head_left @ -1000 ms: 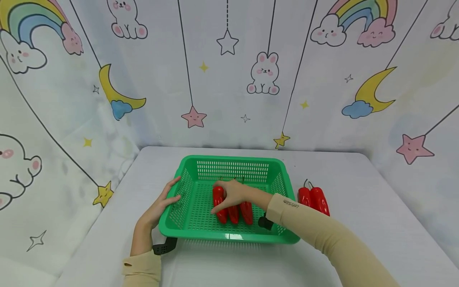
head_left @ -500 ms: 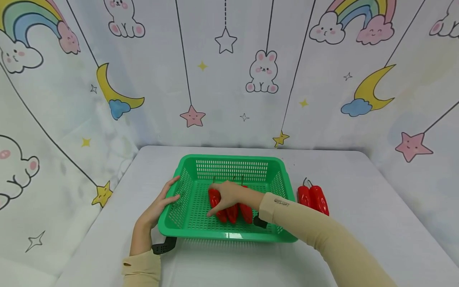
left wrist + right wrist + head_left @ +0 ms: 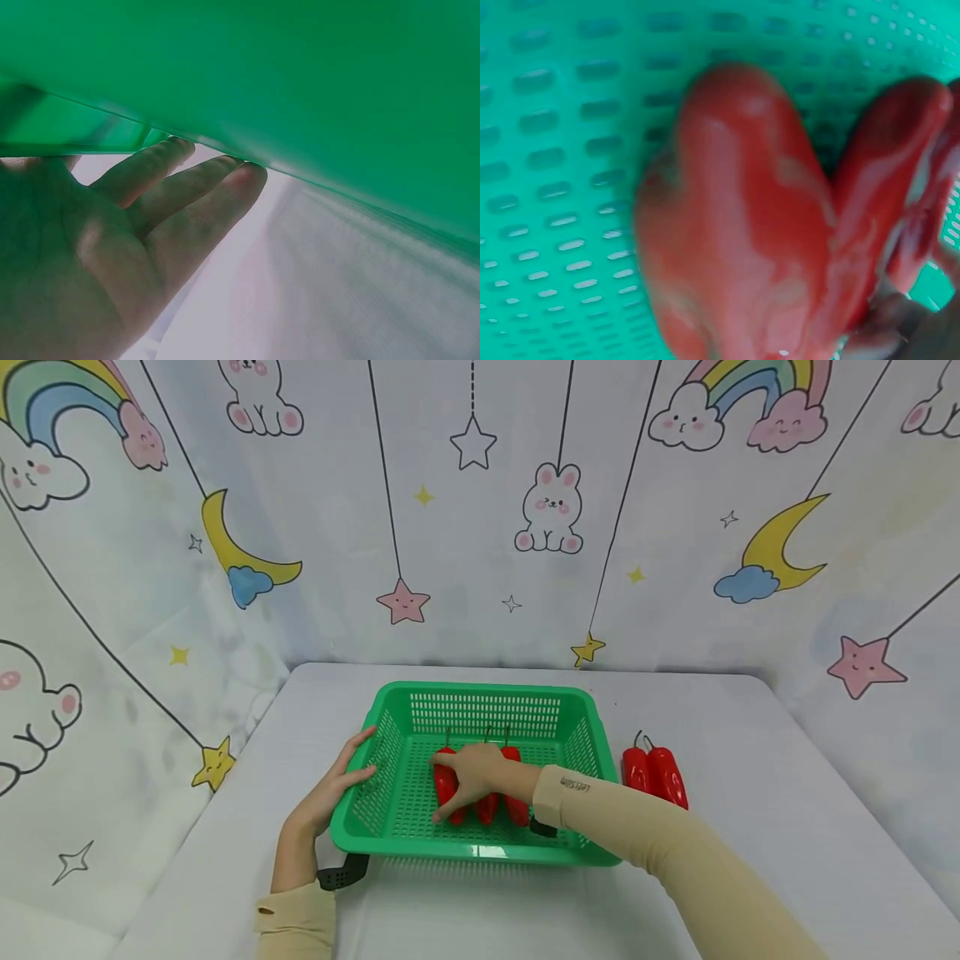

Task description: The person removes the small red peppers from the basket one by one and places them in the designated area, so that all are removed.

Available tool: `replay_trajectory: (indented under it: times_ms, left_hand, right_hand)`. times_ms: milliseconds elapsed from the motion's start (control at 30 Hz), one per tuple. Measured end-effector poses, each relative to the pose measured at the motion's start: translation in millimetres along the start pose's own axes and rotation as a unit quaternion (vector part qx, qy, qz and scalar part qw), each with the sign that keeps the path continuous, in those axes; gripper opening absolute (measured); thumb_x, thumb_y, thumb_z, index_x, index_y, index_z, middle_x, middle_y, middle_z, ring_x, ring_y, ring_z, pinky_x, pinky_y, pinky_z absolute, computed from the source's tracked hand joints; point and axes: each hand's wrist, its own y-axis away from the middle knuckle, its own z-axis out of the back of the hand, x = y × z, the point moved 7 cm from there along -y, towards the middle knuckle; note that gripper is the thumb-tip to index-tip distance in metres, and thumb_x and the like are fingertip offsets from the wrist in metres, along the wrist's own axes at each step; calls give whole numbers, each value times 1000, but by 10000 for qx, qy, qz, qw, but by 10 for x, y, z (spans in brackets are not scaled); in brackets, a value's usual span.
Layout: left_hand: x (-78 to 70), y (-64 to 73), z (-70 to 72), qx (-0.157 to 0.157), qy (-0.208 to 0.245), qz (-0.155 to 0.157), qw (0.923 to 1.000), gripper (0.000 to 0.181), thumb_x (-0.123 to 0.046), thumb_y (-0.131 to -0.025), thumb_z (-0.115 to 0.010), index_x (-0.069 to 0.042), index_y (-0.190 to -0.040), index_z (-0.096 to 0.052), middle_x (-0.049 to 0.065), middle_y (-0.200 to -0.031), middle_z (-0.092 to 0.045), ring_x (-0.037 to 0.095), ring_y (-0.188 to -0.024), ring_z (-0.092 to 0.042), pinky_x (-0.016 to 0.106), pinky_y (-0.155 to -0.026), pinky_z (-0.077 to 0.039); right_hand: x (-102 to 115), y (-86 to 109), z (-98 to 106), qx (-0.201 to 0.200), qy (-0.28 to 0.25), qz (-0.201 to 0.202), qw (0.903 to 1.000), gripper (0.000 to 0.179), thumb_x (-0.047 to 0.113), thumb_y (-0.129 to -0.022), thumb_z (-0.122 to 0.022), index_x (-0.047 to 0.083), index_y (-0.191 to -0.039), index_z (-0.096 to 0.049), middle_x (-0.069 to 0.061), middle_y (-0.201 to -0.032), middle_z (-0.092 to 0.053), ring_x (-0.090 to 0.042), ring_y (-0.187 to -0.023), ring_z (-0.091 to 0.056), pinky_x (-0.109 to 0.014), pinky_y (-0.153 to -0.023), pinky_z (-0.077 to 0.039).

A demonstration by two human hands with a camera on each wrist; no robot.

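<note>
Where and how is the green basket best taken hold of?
Probably by the rim at both short ends, coming from left and right: the basket is wide and shallow, and its rim stands out beyond the walls. The left hand touches the left end; two peppers lie near the right.

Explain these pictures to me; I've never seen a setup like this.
There is no machine here: a person works with two bare hands. The widest picture comes from a camera worn on the head, looking forward and down; the other two come from cameras on the left and right wrists. On the white table sits a green basket with three red peppers showing inside, and two more peppers lie to its right. The left hand touches the basket's left side. The right hand reaches over the leftmost pepper; whether it grips it, I can't tell.
</note>
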Motion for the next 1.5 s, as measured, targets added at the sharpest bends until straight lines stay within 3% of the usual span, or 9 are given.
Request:
replay_trajectory:
  times_ms: [133,267,500,767,967,1200,1500]
  left_hand:
    - [4,-1,-2,5,4,21,10000,59,-21,-97,-42,-28,-147,-10,9,-151,2,38,-131,-18,47,-91,-36]
    - [5,-8,-12,15,14,10,10000,59,-21,-97,-42,-28,-147,-11,8,-151,1,37,-131,-17,48,-92,-35]
    - [12,-18,-24,61,92,49,9999,59,-20,-97,-42,-28,-147,-11,9,-151,0,39,-128,-23,44,-88,-40]
    - [-9,-22,-12,25,6,17,10000,59,-22,-97,-42,-29,-147,-11,7,-151,2,37,-130,-20,45,-90,-37]
    - [-4,-23,-13,8,-2,3,10000,59,-22,-97,-42,-29,-147,-11,7,-151,3,37,-130,-19,46,-91,-36]
    - [4,-16,-4,-11,-38,-22,10000,59,-22,-97,-42,-29,-147,-11,7,-151,2,37,-130,-20,47,-91,-36]
    - [8,-9,12,-54,-94,-32,9999,59,-20,-97,-42,-29,-147,-11,7,-151,2,37,-131,-17,49,-93,-34]
  right_hand:
    - [25,-1,-14,-218,334,-22,9992,95,84,-58,-52,36,-139,-34,5,-86,-55,-9,-71,-50,-27,-50,-40]
    - [60,6,-25,-374,494,-76,9980,94,85,-60,-48,36,-139,-35,2,-102,-58,-13,-85,-54,-29,-57,-44]
    - [62,6,-57,-416,248,-119,9988,90,79,-62,-55,35,-139,-34,0,-108,-58,-15,-101,-51,-38,-75,-43]
    - [17,-6,-24,-554,-16,-83,9984,93,75,-60,-62,33,-139,-33,-2,-107,-57,-15,-96,-51,-37,-74,-43]
    - [-8,10,41,-611,-876,71,9943,92,66,-62,-70,30,-139,-33,-3,-105,-53,-13,-91,-50,-31,-65,-44]
    - [-35,9,152,-692,-2040,366,9758,90,53,-64,-77,26,-139,-34,-6,-114,-49,-18,-100,-46,-25,-65,-46]
    - [-99,90,410,-946,-2391,520,9650,89,48,-64,-79,25,-138,-34,-8,-115,-47,-19,-102,-45,-25,-65,-47]
